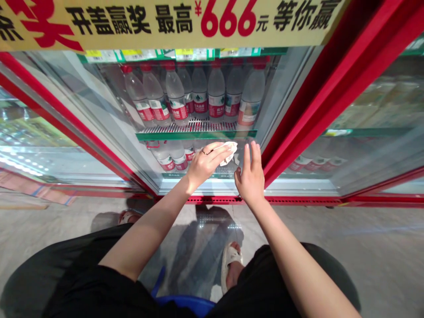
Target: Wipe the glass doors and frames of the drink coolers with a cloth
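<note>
**Crumpled white tissue (233, 148) at the clear glass door (283, 88)**

From afar, I have the bare left hand (205, 165) grasping the tissue below the green-edged wire shelf (195, 135); the bare right hand (251, 179), fingers extended, unladen, is just beside.

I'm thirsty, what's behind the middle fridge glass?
Red-capped bottles stand on a shelf, with more bottles below. The yellow banner covers what's higher; the left hand and white wipe hide part of the lower row.
</note>
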`<control>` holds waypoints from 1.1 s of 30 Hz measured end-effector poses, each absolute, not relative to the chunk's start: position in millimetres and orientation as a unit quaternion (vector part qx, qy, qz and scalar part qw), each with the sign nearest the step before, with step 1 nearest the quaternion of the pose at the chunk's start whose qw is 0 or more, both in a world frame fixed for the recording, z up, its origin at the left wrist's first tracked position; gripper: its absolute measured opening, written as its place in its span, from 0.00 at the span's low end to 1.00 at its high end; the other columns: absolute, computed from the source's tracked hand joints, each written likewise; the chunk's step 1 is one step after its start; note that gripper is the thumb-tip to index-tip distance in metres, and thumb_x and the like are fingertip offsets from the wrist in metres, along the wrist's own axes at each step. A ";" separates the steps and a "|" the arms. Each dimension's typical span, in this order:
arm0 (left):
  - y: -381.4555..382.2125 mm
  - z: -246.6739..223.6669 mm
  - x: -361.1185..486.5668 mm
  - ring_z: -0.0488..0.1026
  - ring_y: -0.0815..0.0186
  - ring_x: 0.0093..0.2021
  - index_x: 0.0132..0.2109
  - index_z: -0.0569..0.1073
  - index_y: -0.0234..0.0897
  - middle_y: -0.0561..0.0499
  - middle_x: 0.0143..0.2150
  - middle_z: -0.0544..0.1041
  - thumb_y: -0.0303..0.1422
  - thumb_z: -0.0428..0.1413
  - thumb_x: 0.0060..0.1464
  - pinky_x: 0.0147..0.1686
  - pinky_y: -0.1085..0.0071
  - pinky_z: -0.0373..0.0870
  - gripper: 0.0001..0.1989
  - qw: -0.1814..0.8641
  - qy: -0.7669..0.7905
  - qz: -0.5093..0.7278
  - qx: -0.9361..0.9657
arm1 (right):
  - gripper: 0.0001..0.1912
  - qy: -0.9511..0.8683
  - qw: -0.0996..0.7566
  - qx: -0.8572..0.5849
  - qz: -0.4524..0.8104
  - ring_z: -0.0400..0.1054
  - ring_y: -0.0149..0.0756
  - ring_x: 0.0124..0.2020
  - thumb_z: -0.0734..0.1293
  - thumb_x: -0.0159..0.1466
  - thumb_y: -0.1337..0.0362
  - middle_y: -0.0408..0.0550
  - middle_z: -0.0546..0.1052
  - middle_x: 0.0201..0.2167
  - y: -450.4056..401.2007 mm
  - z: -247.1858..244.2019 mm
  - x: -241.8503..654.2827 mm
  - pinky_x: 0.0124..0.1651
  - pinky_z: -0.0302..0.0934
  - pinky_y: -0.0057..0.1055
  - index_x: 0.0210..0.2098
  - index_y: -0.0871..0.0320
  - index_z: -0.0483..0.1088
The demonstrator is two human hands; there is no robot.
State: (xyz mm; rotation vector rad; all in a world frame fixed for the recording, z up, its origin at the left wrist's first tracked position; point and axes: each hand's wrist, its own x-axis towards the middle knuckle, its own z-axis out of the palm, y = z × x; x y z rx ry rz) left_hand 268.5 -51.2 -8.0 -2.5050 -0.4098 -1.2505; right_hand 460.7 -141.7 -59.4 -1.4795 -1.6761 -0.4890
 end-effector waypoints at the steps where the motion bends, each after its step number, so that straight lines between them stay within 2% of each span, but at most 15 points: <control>1: -50.7 -11.3 263.4 0.80 0.62 0.65 0.67 0.78 0.43 0.49 0.62 0.86 0.25 0.52 0.77 0.63 0.63 0.82 0.20 0.163 -0.137 -0.428 -0.878 | 0.53 -0.667 0.411 -0.591 -0.195 0.37 0.56 0.86 0.58 0.71 0.75 0.56 0.37 0.87 -140.1 -61.3 459.5 0.80 0.56 0.63 0.85 0.49 0.24; 8: -50.2 -3.8 254.3 0.79 0.61 0.66 0.67 0.78 0.45 0.47 0.63 0.84 0.26 0.53 0.76 0.68 0.61 0.77 0.20 0.146 -0.173 -0.486 -0.844 | 0.56 -0.668 0.390 -0.604 -0.193 0.32 0.61 0.86 0.60 0.70 0.75 0.57 0.28 0.87 -134.6 -67.5 455.6 0.80 0.56 0.66 0.84 0.50 0.19; 14: -46.1 -4.9 259.9 0.80 0.60 0.65 0.69 0.77 0.45 0.47 0.61 0.85 0.27 0.51 0.77 0.66 0.59 0.79 0.20 0.144 -0.153 -0.420 -0.883 | 0.56 -0.675 0.393 -0.593 -0.197 0.29 0.58 0.86 0.60 0.70 0.76 0.56 0.27 0.87 -139.9 -61.7 454.6 0.81 0.55 0.64 0.84 0.51 0.21; 19: -49.3 -6.3 243.1 0.80 0.62 0.64 0.69 0.77 0.44 0.48 0.61 0.86 0.25 0.53 0.76 0.65 0.63 0.79 0.21 0.180 -0.119 -0.424 -0.879 | 0.54 -0.677 0.403 -0.587 -0.189 0.31 0.57 0.86 0.60 0.71 0.75 0.56 0.30 0.87 -144.4 -56.6 454.2 0.81 0.54 0.65 0.84 0.50 0.21; 23: -49.7 4.0 249.3 0.79 0.61 0.64 0.67 0.79 0.46 0.48 0.62 0.85 0.27 0.50 0.78 0.66 0.60 0.78 0.21 0.146 -0.174 -0.416 -0.880 | 0.53 -0.702 0.400 -0.554 -0.197 0.38 0.56 0.86 0.57 0.72 0.76 0.58 0.41 0.87 -139.6 -59.1 453.4 0.81 0.54 0.65 0.84 0.47 0.22; 26: -46.8 5.3 255.7 0.79 0.60 0.65 0.67 0.79 0.46 0.47 0.62 0.85 0.28 0.49 0.78 0.66 0.59 0.79 0.21 0.134 -0.165 -0.416 -0.884 | 0.52 -0.712 0.391 -0.553 -0.186 0.42 0.56 0.85 0.57 0.72 0.77 0.60 0.44 0.86 -134.2 -60.5 451.1 0.81 0.55 0.65 0.84 0.48 0.21; 30: -45.1 -2.6 246.3 0.79 0.62 0.64 0.67 0.79 0.46 0.48 0.60 0.86 0.27 0.51 0.77 0.65 0.61 0.79 0.20 0.153 -0.132 -0.436 -0.877 | 0.53 -0.710 0.393 -0.557 -0.177 0.38 0.55 0.86 0.57 0.72 0.76 0.58 0.41 0.87 -132.1 -53.9 445.1 0.81 0.55 0.65 0.84 0.50 0.21; 33: -47.6 -4.1 237.5 0.80 0.63 0.62 0.64 0.81 0.47 0.49 0.59 0.86 0.28 0.52 0.77 0.65 0.62 0.80 0.18 0.135 -0.168 -0.441 -0.871 | 0.54 -0.712 0.400 -0.546 -0.184 0.33 0.51 0.86 0.58 0.71 0.76 0.56 0.39 0.87 -131.8 -46.3 438.9 0.82 0.53 0.63 0.84 0.50 0.20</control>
